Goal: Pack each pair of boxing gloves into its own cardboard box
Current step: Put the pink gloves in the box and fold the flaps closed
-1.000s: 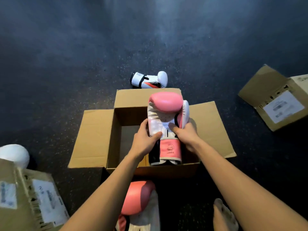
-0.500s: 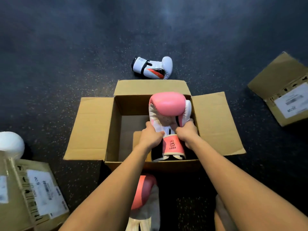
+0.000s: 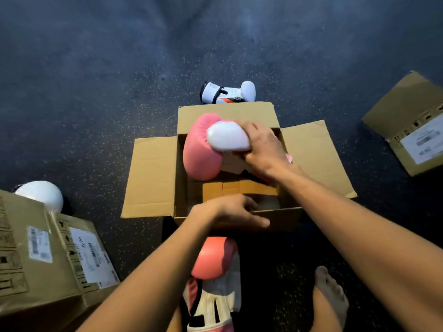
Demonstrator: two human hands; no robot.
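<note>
- On the dark speckled floor (image 3: pixel 96 92), an open brown cardboard box (image 3: pixel 151 176) sits in front of the person with its flaps spread outward.
- Half a second ago both hands held the pink-and-white padded boxing glove (image 3: pixel 201 154) with its cuff toward the near wall. Now the right hand (image 3: pixel 263 147) holds it alone, fingers wrapped around the palm side by the white thumb.
- That glove has been turned onto its side, with the pink padding to the left. It sits over the far half of the box, partly below the rim. Whether it touches the bottom is hidden.
- The left hand (image 3: pixel 230 212) has let go and moved to the near wall. Its fingers look hooked over the rim with the thumb along the outside, steadying the box.
- The matching second pink-and-white glove (image 3: pixel 213 259) lies on the floor just outside the near wall, not yet packed.
- Judged from this, the first glove is nearly seated. The turn likely leaves room for its partner, which the left hand sits closest to.
- A white glove with black and orange trim (image 3: pixel 227 92) lies beyond the far flap.
- Another rounded white glove (image 3: pixel 40 195) peeks from behind a labelled cardboard box (image 3: pixel 48 255) on the left.
- A third labelled box (image 3: pixel 407 121) lies at far right.
</note>
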